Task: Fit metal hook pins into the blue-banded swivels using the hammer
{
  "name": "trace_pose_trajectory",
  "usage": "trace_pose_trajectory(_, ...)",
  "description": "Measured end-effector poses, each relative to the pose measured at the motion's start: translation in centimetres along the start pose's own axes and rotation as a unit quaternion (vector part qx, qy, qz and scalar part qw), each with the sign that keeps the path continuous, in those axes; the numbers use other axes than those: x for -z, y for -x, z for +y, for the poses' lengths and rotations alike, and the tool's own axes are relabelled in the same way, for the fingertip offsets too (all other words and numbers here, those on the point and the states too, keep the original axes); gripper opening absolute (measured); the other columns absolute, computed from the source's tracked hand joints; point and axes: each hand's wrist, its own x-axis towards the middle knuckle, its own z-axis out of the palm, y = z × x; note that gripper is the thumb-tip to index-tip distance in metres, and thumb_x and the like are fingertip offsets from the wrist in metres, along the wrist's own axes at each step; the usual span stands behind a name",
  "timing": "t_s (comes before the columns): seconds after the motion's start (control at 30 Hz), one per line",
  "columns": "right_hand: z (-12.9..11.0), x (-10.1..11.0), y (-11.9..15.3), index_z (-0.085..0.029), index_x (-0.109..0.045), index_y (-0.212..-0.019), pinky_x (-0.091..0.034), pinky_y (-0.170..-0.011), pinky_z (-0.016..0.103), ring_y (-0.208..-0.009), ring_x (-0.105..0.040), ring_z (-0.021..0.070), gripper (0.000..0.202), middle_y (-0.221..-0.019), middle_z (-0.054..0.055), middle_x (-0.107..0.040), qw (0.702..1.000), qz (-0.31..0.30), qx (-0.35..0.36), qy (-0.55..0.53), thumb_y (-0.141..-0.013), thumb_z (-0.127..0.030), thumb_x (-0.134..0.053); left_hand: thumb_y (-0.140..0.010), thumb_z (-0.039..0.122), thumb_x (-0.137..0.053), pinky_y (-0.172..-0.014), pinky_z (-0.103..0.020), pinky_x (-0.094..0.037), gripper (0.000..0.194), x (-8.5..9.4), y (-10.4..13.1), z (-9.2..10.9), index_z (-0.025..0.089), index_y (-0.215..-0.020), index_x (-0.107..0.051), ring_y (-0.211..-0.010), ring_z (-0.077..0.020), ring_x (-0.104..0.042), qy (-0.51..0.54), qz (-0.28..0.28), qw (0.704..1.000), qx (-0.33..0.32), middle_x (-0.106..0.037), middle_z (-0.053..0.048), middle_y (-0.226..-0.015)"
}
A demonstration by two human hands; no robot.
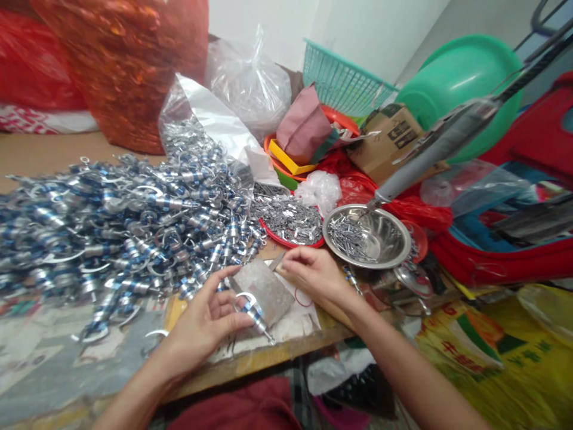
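Observation:
My left hand [210, 313] holds a small blue-and-silver metal fitting with a curved hook-like end [254, 313] between thumb and curled fingers, its index finger stretched out. The fitting is over the near edge of a flat grey metal block [264, 289]. At the block's far right corner is my right hand [313, 272], its fingertips pinched together. A thin grey piece shows by those fingertips, too small to name. Left of the block spreads a large heap of similar blue-and-silver fittings [147, 221].
Behind the block stand a red tray [293, 243] of small metal pieces and a steel bowl [394, 245] with metal pins. A grey rod-like tool [430, 149] slants down over the bowl. Farther back are a green basin [465, 89], a teal basket [344, 77] and plastic bags [250, 77].

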Motion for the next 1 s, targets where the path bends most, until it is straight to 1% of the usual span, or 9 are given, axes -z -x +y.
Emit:
trace_pose_trajectory(0.1, -3.3, -0.8, 2.2, -0.017, -0.065, -0.074, -0.041, -0.062, 0.019, -0.068, -0.057, 0.0102, 0.012, -0.071, -0.001, -0.064, 0.992, -0.106, 0.045, -0.059, -0.080, -0.019, -0.055, -0.055, 0.018, -0.074, -0.065, -0.026, -0.049, 0.077, 0.0, 0.0, 0.0, 0.023, -0.119, -0.032, -0.067, -0.0141, -0.061, -0.007, 0.006, 1.000, -0.005, -0.062, 0.004, -0.071)
trace_pose_trajectory(0.17, -4.4, -1.4, 2.7, -0.017, -0.066, -0.075, -0.040, -0.064, 0.020, -0.070, -0.055, 0.0109, 0.013, -0.070, -0.001, -0.063, 0.990, -0.120, 0.071, -0.036, -0.080, -0.019, -0.055, -0.055, 0.018, -0.074, -0.065, -0.025, -0.049, 0.076, 0.0, -0.1, -0.1, 0.022, -0.119, -0.033, -0.067, -0.0134, -0.061, -0.015, 0.007, 1.000, -0.010, -0.062, 0.003, -0.072)
trace_pose_trajectory(0.33, -4.0, -3.4, 2.3, -0.020, -0.070, -0.086, -0.040, -0.065, 0.023, -0.070, -0.054, 0.0125, 0.015, -0.071, 0.002, -0.062, 0.992, -0.061, 0.112, -0.005, -0.078, -0.019, -0.057, -0.057, 0.018, -0.073, -0.068, -0.028, -0.049, 0.074, 0.1, -0.2, -0.3, 0.024, -0.119, -0.033, -0.072, -0.0162, -0.063, -0.008, -0.003, 1.000, -0.012, -0.062, 0.003, -0.073)
trace_pose_trajectory(0.47, -3.8, -4.3, 2.4, -0.023, -0.069, -0.093, -0.042, -0.062, 0.023, -0.068, -0.054, 0.0125, 0.019, -0.071, 0.001, -0.059, 0.995, -0.026, 0.087, -0.049, -0.077, -0.021, -0.058, -0.057, 0.019, -0.074, -0.066, -0.028, -0.049, 0.074, 0.1, -0.1, -0.3, 0.023, -0.119, -0.033, -0.070, -0.0156, -0.062, -0.007, 0.001, 1.000, -0.010, -0.062, 0.003, -0.071)
trace_pose_trajectory(0.57, -3.3, -3.4, 2.9, -0.022, -0.066, -0.096, -0.044, -0.069, 0.025, -0.077, -0.056, 0.0135, 0.020, -0.079, 0.002, -0.061, 0.992, 0.047, 0.060, -0.104, -0.080, -0.021, -0.054, -0.055, 0.017, -0.074, -0.063, -0.024, -0.049, 0.075, 0.0, 0.0, -0.1, 0.023, -0.119, -0.034, -0.066, -0.0133, -0.061, -0.001, 0.012, 1.000, -0.006, -0.062, 0.004, -0.071)
trace_pose_trajectory(0.67, -1.3, -1.6, 4.0, -0.021, -0.060, -0.103, -0.043, -0.078, 0.029, -0.089, -0.055, 0.0160, 0.023, -0.094, 0.005, -0.060, 0.992, 0.126, 0.002, -0.028, -0.082, -0.022, -0.051, -0.055, 0.016, -0.074, -0.062, -0.024, -0.050, 0.075, -0.1, 0.0, 0.0, 0.023, -0.118, -0.035, -0.065, -0.0132, -0.062, 0.005, 0.013, 1.000, 0.000, -0.061, 0.005, -0.070)
trace_pose_trajectory(0.77, 1.6, -0.3, 5.4, -0.020, -0.056, -0.108, -0.042, -0.078, 0.032, -0.091, -0.054, 0.0202, 0.031, -0.094, 0.007, -0.058, 0.987, 0.045, -0.059, 0.140, -0.077, -0.026, -0.056, -0.055, 0.016, -0.074, -0.063, -0.025, -0.051, 0.075, -0.2, -0.1, 0.1, 0.023, -0.118, -0.035, -0.065, -0.0139, -0.063, 0.007, 0.012, 1.000, 0.001, -0.061, 0.005, -0.070)
trace_pose_trajectory(0.87, 3.1, -0.1, 6.4, -0.019, -0.059, -0.097, -0.043, -0.072, 0.029, -0.083, -0.057, 0.0187, 0.019, -0.084, 0.004, -0.058, 0.977, -0.034, -0.086, 0.191, -0.080, -0.026, -0.052, -0.055, 0.015, -0.074, -0.062, -0.025, -0.051, 0.075, -0.2, -0.1, 0.2, 0.023, -0.118, -0.035, -0.065, -0.0137, -0.062, 0.007, 0.012, 1.000, 0.004, -0.061, 0.005, -0.070)
trace_pose_trajectory(1.0, 1.4, 0.6, 7.1, -0.017, -0.055, -0.094, -0.045, -0.070, 0.028, -0.080, -0.057, 0.0168, 0.015, -0.087, 0.004, -0.058, 0.986, 0.033, -0.070, 0.145, -0.081, -0.022, -0.051, -0.056, 0.016, -0.074, -0.063, -0.025, -0.051, 0.075, -0.2, -0.1, 0.1, 0.023, -0.118, -0.034, -0.066, -0.0139, -0.062, 0.007, 0.012, 1.000, 0.003, -0.061, 0.004, -0.071)
